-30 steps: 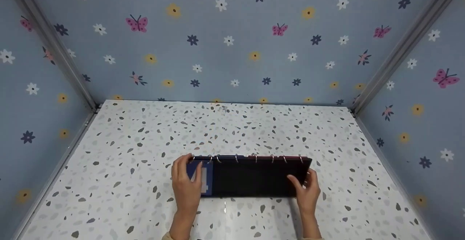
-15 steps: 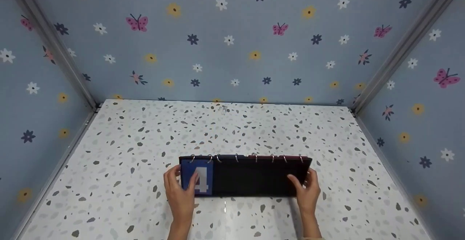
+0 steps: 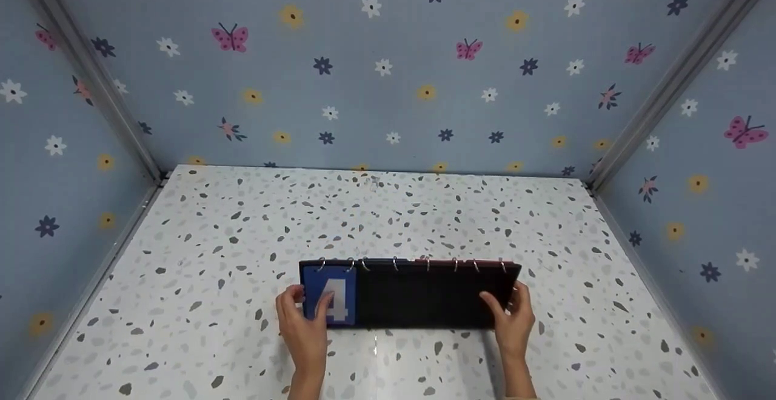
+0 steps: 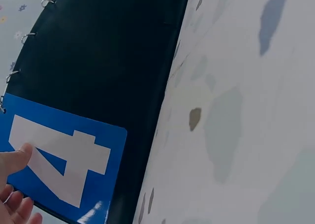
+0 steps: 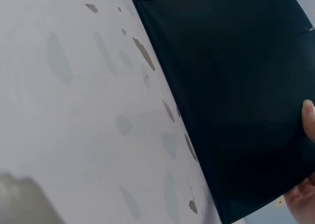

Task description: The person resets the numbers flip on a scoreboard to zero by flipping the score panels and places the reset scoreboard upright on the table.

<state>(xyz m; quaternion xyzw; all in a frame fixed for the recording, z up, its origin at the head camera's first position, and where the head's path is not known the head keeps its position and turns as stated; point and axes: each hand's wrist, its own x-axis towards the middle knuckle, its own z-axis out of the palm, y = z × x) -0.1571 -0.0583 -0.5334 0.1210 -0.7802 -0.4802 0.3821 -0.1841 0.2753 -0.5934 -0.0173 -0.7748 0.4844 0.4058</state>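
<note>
A long black flip scoreboard [image 3: 424, 297] with metal rings along its top edge stands tilted near the front of the table. At its left end hangs a blue number card [image 3: 310, 279] bearing a white 4. My left hand [image 3: 303, 330] grips that end, thumb on the card's face and fingers behind the edge; the left wrist view shows the thumb on the white 4 [image 4: 81, 184]. My right hand [image 3: 514, 324] pinches the right end, thumb on the black front and fingers behind. In the right wrist view the bare black face [image 5: 231, 86] fills much of the picture.
The white speckled table [image 3: 388, 218] stretches behind and to both sides of the scoreboard. Blue walls [image 3: 388, 97] with flowers and butterflies enclose it at the back and both sides, joined by grey corner posts [image 3: 673, 85].
My left hand has slid down from the top left corner to the side edge, so more of the 4 card shows. My right hand and the scoreboard have stayed in place.
</note>
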